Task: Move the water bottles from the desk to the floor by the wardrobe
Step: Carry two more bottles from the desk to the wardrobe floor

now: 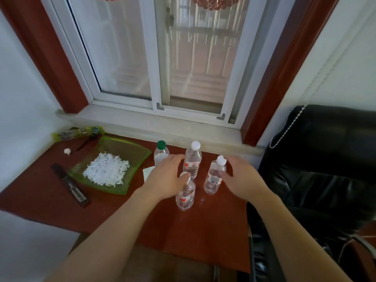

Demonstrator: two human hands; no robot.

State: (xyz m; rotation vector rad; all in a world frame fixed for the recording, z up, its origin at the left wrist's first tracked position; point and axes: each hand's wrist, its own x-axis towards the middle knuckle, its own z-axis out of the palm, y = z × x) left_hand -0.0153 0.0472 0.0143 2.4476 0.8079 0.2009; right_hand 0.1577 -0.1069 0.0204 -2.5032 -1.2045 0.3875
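Several clear water bottles stand upright on the red-brown desk (199, 231). Three have white caps and red labels: a near one (185, 197), a far one (192, 159) and a right one (214, 178). Behind on the left stands a green-capped bottle (161, 152). My left hand (166, 178) hovers with spread fingers over the near bottle's cap, its fingertips close to the far bottle. My right hand (242, 178) is open beside the right bottle, thumb touching or nearly touching its side. Neither hand has closed on a bottle. The wardrobe and floor are out of view.
A green glass dish (138, 153) with white shreds sits left of the bottles. A dark comb (70, 185), a small white object (67, 151) and a green packet (77, 132) lie further left. A black leather chair (321, 165) stands at the desk's right edge. A window sill runs behind.
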